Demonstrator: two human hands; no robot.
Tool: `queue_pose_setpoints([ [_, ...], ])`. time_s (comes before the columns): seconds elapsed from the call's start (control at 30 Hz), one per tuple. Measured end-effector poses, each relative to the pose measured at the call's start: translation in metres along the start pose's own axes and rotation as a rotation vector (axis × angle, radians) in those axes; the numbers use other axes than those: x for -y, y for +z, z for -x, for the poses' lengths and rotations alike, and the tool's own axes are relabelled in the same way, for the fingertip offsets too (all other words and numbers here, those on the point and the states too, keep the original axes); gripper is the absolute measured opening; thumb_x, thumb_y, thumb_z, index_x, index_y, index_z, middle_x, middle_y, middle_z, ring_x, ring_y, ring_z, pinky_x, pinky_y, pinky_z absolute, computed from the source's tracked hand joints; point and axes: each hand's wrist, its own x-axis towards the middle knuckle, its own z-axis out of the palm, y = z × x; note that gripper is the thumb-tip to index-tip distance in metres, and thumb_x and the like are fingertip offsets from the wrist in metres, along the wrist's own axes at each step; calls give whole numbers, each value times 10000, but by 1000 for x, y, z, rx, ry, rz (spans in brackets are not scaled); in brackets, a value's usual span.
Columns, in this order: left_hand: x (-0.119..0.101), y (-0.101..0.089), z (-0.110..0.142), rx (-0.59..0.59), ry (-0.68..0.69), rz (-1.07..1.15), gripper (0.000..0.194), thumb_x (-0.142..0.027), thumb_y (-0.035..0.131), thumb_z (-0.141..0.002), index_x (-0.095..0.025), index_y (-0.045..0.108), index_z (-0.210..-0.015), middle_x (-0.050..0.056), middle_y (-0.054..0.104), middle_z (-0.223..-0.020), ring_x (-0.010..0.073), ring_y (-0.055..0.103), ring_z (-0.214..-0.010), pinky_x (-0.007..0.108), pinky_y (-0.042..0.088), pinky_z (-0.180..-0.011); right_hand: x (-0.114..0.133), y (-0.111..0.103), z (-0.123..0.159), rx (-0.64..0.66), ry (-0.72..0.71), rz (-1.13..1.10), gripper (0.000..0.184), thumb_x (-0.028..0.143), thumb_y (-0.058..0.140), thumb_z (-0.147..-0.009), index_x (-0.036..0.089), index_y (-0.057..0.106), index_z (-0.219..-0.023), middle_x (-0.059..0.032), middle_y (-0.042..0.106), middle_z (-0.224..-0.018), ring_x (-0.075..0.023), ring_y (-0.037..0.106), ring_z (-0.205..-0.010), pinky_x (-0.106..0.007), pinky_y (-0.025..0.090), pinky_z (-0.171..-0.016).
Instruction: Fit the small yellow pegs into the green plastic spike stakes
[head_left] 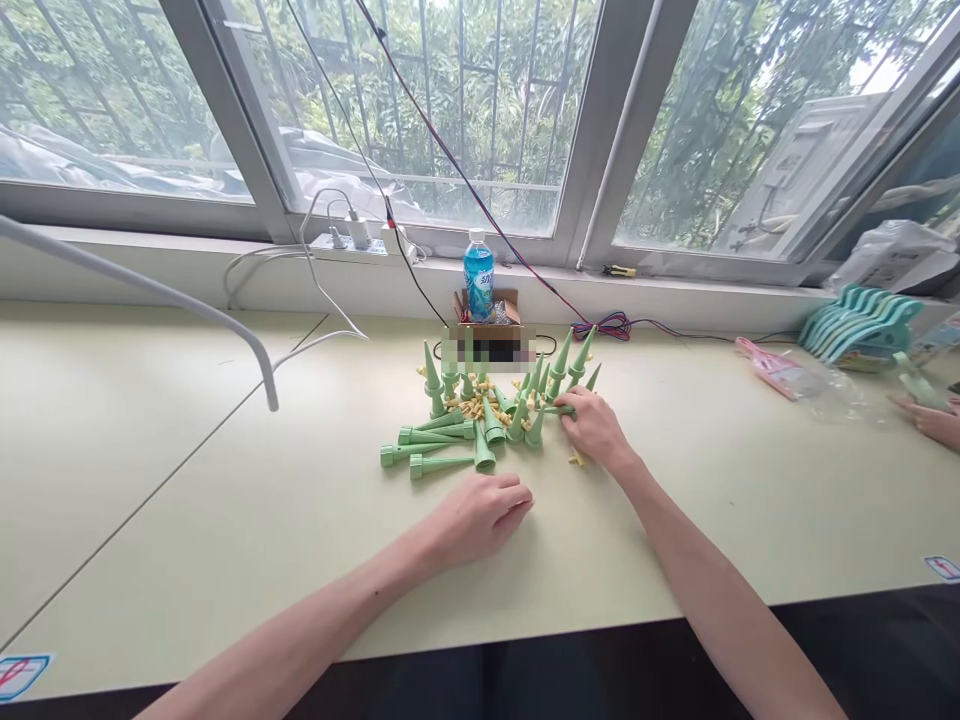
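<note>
My right hand (592,425) is closed on a green plastic watering spike (559,409) at the right edge of the pile. A small yellow valve piece (575,457) lies on the table just below that hand. My left hand (487,512) rests on the table in front of the pile with its fingers curled in; what is inside them, if anything, is hidden. Several green spikes lie on their sides, among them one spike (442,465) nearest my left hand. Others stand upright, such as a tall spike (433,382) at the back left. Loose yellow valves (480,405) are heaped in the middle.
Behind the pile, a blue-liquid bottle (479,275) stands in a small cardboard box (506,303). A coiled cable (611,326) lies by the sill. Green hangers (855,325) and a pink-edged plastic bag (787,375) are at right, near another person's hand (930,418). A white tube (187,300) crosses the left.
</note>
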Motion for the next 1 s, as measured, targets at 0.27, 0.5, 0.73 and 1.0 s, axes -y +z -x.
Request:
queue_pose_setpoints([
  [0.27,1,-1,-1,2,1,-12,253,-167,415,-962,-186,554,-752,-5,536,-696,112,467,-568,274,281,-544,-2,2,0,-46,-89,-148,226,112,560,-800,212,711,-936,-36,690,-979,-181,633,-854,-269,459,-767],
  [0.5,1,0,0,1,0,-12,254,-157,412,-954,-183,543,-738,-1,531,-687,114,470,-568,268,279,-546,-2,-1,0,-39,-73,-141,238,93,539,-747,197,690,-899,-37,685,-932,-144,571,-669,-255,436,-684],
  [0.73,0,-3,-1,14,-1,-19,258,-163,411,-958,-183,538,-734,-4,533,-691,113,466,-567,271,287,-547,-1,-4,-1,-71,-67,-211,83,170,538,-816,190,609,-778,-24,638,-777,-143,533,-619,-255,412,-635],
  [1.0,-1,-3,-2,12,0,-7,264,-160,412,-958,-183,553,-735,-3,541,-691,110,467,-562,269,291,-546,6,-8,-1,-116,-1,-547,173,361,553,-896,198,561,-839,-22,667,-826,-124,578,-499,-250,457,-546],
])
